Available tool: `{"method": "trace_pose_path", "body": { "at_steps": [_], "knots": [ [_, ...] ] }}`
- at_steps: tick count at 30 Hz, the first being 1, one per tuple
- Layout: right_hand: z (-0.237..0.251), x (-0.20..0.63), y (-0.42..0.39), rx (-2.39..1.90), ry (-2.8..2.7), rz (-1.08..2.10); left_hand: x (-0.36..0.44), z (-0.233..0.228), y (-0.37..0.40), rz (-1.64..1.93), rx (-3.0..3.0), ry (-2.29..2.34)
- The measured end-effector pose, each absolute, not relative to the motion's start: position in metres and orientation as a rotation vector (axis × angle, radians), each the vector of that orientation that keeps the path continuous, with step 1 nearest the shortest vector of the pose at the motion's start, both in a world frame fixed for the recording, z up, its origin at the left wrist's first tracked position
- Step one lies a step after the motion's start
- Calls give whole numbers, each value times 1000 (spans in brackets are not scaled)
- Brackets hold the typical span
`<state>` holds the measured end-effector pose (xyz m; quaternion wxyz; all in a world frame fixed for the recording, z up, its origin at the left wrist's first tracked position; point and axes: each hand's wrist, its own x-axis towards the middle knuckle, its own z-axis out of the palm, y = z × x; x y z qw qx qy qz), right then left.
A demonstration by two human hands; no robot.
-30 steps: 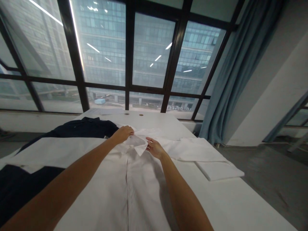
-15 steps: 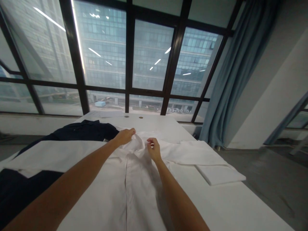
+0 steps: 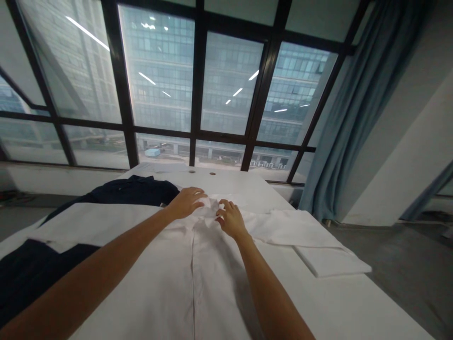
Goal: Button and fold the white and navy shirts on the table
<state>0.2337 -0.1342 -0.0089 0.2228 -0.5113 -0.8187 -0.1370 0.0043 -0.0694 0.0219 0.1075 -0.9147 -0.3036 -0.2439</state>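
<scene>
A white button-up shirt lies spread front side up, its sleeves reaching out to both sides. At its collar, which is crumpled and raised, my two hands face each other. My left hand is at the collar's left side, thumb and fingers apart. On the right side, my right hand has bent fingers, with a gap between thumb and fingertips. Whether the fingertips touch the cloth is hard to see.
The shirt lies on a white table. Dark navy clothing is beyond the left sleeve, with more navy cloth nearer me. A flat white slab-like item lies beneath the right sleeve. Windows and a blue curtain stand behind.
My left hand has let go of the collar edge it was pinching, and its fingers have spread. The collar has dropped a little. My right hand remains beside it. The view has shifted slightly.
</scene>
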Motion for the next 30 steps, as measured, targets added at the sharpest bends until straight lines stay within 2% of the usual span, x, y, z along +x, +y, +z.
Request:
{"method": "trace_pose_path", "body": {
  "at_steps": [3,7,10,15,21,25,30],
  "knots": [
    [-8,236,-130,-1435,-2254,-360,-28,1,-77,-608,-2709,-858],
    [-4,233,-119,-1471,-2383,-357,-58,-22,-63,-478,-2666,-1160],
    [4,231,-111,-1511,-2520,-325,-59,-20,-50,-406,-2678,-1268],
    [14,236,-101,-1556,-2716,-155,-46,-3,-45,-282,-2781,-1145],
    [5,241,-97,-1603,-2747,-306,-44,-3,-53,49,-2884,-1129],
    [9,237,-92,-1622,-2748,-427,-40,3,-53,-11,-2786,-1221],
    [31,226,-64,-1775,-2601,-408,-32,27,-21,-166,-2577,-1383]
  ]
}}
